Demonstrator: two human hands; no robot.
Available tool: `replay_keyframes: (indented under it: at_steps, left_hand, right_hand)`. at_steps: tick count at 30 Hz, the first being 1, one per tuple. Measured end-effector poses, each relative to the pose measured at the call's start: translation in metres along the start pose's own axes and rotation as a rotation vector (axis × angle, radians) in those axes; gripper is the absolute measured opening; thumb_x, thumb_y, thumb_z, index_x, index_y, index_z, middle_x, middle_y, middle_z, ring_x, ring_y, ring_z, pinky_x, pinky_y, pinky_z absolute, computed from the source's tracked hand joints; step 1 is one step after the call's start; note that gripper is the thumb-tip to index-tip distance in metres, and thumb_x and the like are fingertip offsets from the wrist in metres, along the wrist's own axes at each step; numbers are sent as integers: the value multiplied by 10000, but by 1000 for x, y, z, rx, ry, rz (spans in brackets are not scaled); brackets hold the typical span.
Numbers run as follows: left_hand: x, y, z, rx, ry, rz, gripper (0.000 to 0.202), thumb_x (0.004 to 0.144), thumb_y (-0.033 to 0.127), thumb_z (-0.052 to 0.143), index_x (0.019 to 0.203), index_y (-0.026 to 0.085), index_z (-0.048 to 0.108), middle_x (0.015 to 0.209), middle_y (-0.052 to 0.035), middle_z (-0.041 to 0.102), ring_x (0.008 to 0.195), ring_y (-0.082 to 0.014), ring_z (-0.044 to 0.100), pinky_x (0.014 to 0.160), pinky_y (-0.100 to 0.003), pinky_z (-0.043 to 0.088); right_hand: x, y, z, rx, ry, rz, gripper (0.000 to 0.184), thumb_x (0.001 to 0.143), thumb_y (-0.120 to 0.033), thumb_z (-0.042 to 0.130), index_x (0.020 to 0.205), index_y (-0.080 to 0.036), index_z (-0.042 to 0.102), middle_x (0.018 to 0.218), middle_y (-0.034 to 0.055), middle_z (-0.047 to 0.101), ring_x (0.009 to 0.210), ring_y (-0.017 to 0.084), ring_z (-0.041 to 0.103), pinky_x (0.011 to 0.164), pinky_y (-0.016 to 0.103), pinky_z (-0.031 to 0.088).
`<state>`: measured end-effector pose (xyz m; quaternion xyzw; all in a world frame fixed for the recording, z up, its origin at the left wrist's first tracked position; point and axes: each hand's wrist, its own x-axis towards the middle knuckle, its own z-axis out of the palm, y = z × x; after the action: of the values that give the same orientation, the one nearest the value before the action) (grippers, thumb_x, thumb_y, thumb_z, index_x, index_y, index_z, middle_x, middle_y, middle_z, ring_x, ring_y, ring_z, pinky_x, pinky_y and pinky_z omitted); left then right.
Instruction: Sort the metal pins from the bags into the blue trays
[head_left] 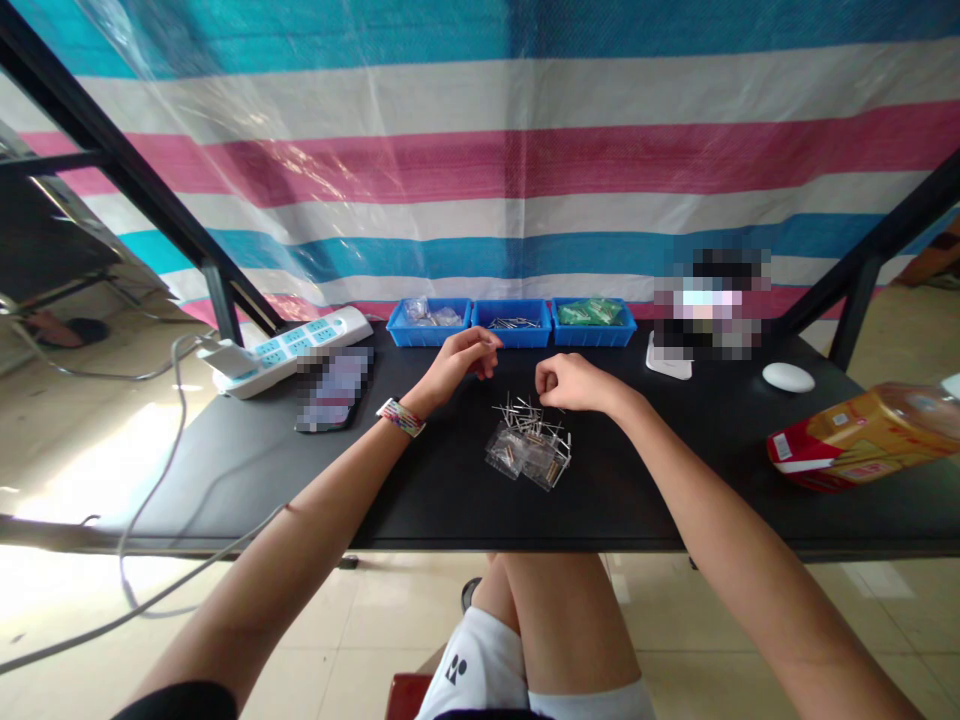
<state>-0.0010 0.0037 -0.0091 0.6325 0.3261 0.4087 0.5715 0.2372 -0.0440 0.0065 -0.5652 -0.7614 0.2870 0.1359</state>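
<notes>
Black tabletop [435, 500], 3 boxy blue bins [513, 338], slender metal pins [520, 413]

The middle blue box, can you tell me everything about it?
The open-topped, rectangular blue box looks plastic and sits upright on the black tabletop, between two similar blue boxes. Thin, silvery, metal-looking pins lie inside. The left hand partly hides its front left corner; whether they touch is unclear.

Premises appear a makeshift workshop: striped tarpaulin [517, 165] hung beyond the fingers [487, 343], blue parts bins [517, 339] just past them, metal pins [520, 414] heaped on their near side.
</notes>
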Motion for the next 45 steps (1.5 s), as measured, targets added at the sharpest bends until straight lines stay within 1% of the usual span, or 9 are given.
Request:
replay_keyframes:
  at_steps: [6, 8, 11, 13, 16, 23, 33, 39, 45]
  left_hand:
    - [0, 0, 0, 17, -1, -13, 264, 829, 377, 730, 974, 162, 678, 735, -1, 656, 601, -125, 629, 567, -234, 470]
    - [1, 0, 0, 23, -9, -11, 261, 832, 380, 732, 967, 163, 683, 734, -4, 658, 604, -125, 631, 570, -233, 472]
    - [2, -1, 0, 34, -36, -18, 279, 846, 413, 736, 952, 158, 697, 742, -18, 673, 608, -130, 638, 574, -236, 484]
    - [2, -1, 0, 41, -64, -36, 321, 871, 468, 721, 929, 152, 708, 741, -30, 679, 602, -133, 641, 571, -240, 487]
    - [2, -2, 0, 52, -93, -57, 415, 910, 556, 685, 859, 144, 711, 711, -45, 670, 596, -138, 641, 569, -243, 485]
    - [3, -5, 0, 93, -62, -56, 424, 852, 568, 777, 767, 164, 680, 654, -36, 653, 577, -134, 606, 568, -249, 482]
    - [0, 1, 1, 121, -26, 53, 237, 820, 371, 791, 816, 167, 671, 731, -8, 638, 632, -119, 614, 595, -232, 480]
    - [0, 1, 2, 150, -38, 53, 281, 799, 396, 822, 822, 161, 671, 714, -1, 639, 618, -117, 610, 593, -235, 477]
    - [0, 2, 2, 112, -35, -43, 348, 875, 503, 718, 807, 163, 685, 679, -35, 658, 593, -134, 616, 556, -240, 455]
  right_hand:
    - [3, 8, -2, 56, 91, -25, 134, 673, -88, 753, 646, -203, 688, 635, 4, 696, 622, 167, 648, 582, 262, 438]
    - [3, 8, -3, 224, 140, -31, 105, 692, -114, 742, 666, -197, 682, 634, 0, 680, 585, 149, 626, 545, 248, 435]
    - [4, 3, -3, 615, 209, -29, 60, 728, -198, 738, 747, -191, 681, 655, -1, 667, 532, 130, 604, 469, 222, 435]
    - [5, -2, -1, 826, 266, -35, 133, 725, -261, 777, 793, -186, 691, 700, 8, 688, 550, 124, 623, 464, 207, 462]
    - [8, -8, 7, 984, 346, -28, 251, 690, -328, 849, 819, -181, 692, 766, 20, 719, 581, 114, 649, 485, 195, 506]
    - [14, -8, 24, 988, 407, -41, 381, 640, -404, 933, 804, -187, 666, 737, -9, 677, 588, 126, 669, 483, 204, 537]
    - [13, -10, 25, 1102, 322, 51, 251, 735, -343, 825, 854, -202, 654, 795, -7, 693, 580, 100, 635, 481, 193, 547]
    - [14, -11, 28, 1125, 338, 40, 255, 710, -320, 833, 823, -196, 641, 780, -4, 686, 593, 105, 635, 483, 195, 558]
    - [16, -9, 30, 1051, 401, -19, 312, 644, -340, 873, 810, -191, 654, 761, -27, 633, 606, 108, 638, 512, 214, 590]
